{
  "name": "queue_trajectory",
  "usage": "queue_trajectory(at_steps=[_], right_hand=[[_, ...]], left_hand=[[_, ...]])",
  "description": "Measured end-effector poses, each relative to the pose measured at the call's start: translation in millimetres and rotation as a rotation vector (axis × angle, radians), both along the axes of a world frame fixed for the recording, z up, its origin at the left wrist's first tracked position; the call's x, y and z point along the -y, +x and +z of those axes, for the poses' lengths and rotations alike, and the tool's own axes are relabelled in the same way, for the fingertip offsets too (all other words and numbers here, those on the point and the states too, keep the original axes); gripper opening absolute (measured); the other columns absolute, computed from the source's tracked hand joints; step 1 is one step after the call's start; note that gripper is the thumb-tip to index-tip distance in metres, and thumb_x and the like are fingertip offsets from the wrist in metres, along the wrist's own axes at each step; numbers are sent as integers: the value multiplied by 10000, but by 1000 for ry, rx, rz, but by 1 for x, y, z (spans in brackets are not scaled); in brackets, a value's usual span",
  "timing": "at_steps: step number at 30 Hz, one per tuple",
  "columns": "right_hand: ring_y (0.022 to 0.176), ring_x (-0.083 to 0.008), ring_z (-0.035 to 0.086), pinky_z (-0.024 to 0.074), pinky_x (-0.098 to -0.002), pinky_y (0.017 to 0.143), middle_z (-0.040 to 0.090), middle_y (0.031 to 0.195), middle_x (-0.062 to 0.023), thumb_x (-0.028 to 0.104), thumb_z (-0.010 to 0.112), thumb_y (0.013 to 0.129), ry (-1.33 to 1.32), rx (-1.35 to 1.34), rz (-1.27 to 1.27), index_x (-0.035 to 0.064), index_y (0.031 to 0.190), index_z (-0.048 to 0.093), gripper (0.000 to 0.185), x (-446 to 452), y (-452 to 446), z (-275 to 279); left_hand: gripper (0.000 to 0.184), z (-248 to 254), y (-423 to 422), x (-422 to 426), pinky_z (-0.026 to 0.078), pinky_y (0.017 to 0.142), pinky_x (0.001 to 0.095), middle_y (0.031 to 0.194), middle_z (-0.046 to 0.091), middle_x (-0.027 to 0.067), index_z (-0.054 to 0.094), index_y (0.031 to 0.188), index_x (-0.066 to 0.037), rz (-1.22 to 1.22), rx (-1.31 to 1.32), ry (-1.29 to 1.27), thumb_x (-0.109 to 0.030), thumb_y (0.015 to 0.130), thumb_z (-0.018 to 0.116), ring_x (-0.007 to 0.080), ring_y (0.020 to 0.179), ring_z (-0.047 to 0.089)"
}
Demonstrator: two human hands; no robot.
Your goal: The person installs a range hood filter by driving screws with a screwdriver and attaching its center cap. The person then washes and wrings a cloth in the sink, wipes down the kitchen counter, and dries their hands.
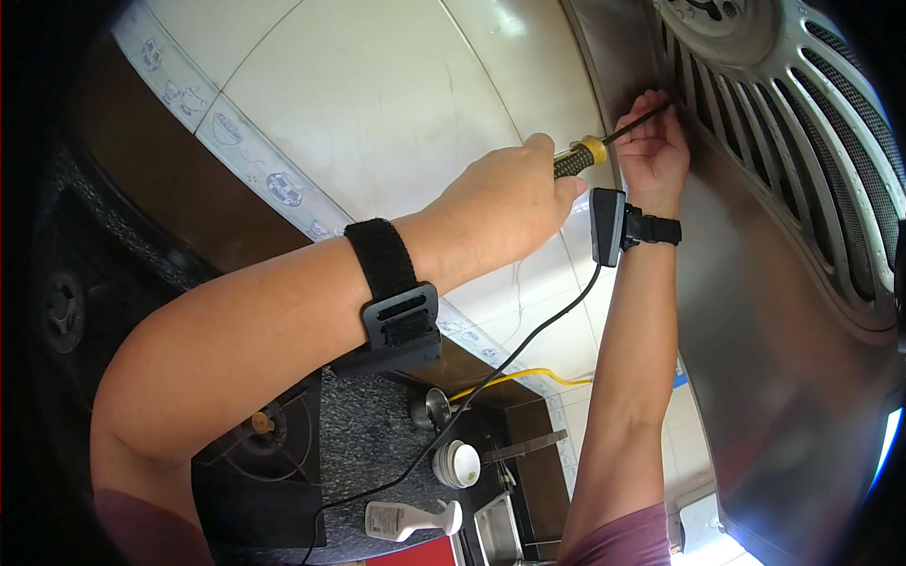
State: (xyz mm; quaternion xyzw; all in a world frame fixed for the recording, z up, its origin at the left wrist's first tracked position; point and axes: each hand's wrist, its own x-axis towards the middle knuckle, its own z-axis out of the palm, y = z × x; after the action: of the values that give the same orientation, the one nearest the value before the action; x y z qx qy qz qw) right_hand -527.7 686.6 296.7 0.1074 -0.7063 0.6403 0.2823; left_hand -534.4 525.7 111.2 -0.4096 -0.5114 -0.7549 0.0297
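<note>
The left arm (245,340), strapped at the wrist, reaches across the view beside the metal range hood (764,274), with a speckled worktop (363,424) bearing stacked bowls (458,464) and a spray bottle (401,521) beyond. The left hand (505,203) is closed around the handle of the screwdriver (574,162), whose shaft reaches the hood's slatted part; the right hand (653,151) has loosely bent fingers at its tip, though whether they grip anything I cannot tell.

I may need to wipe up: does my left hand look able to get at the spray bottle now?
Probably not straight away: the left hand grips the screwdriver up near the range hood, while the spray bottle stands below on the counter.
</note>
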Motion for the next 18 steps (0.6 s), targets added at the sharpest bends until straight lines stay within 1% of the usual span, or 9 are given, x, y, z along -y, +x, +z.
queue_trajectory(at_steps=[4,7,9,10,12,16,18], right_hand=[[887,-196,589,471,-324,774,616,959,-69,168,570,851,4,-15,-35,40,990,574,189,0,0,-1],[897,-190,587,466,-315,774,616,975,-64,170,556,861,23,-3,-8,50,1004,571,187,-3,0,-2],[907,-183,584,458,-307,771,616,991,-60,181,536,876,44,21,77,61,1021,565,191,-2,3,-6],[907,-183,584,458,-307,771,616,991,-60,181,536,876,45,18,76,61,1021,565,191,-2,6,-9],[909,-178,582,453,-303,759,614,1001,-60,198,518,890,22,35,-19,65,1026,559,194,7,8,-22],[891,-174,583,450,-304,745,614,1001,-65,204,510,895,-14,-49,-64,69,1015,560,188,10,5,-23],[862,-171,584,453,-302,734,611,982,-73,188,504,898,-16,-2,52,61,1000,559,172,6,3,-15]], left_hand=[[368,0,-1,-2,434,576,411,639,569,210,471,934,57,18,-8,-14,-307,884,490,353,622,573],[344,-5,-3,-10,436,583,418,655,569,222,467,933,52,50,-3,39,-285,879,506,372,644,574],[331,-7,-5,-13,439,589,419,667,569,229,465,937,52,66,-4,55,-270,877,513,379,656,576],[319,-8,-5,-16,442,595,420,679,569,236,462,941,52,78,-2,71,-255,874,519,387,668,577],[320,-8,-4,-26,445,600,420,691,569,241,458,950,54,79,15,98,-250,874,522,392,676,576],[332,-12,4,-43,447,609,422,725,570,251,447,979,54,74,42,155,-251,875,526,400,691,573],[333,-13,4,-47,448,610,421,734,571,250,447,988,50,62,48,155,-253,876,527,399,694,574]])
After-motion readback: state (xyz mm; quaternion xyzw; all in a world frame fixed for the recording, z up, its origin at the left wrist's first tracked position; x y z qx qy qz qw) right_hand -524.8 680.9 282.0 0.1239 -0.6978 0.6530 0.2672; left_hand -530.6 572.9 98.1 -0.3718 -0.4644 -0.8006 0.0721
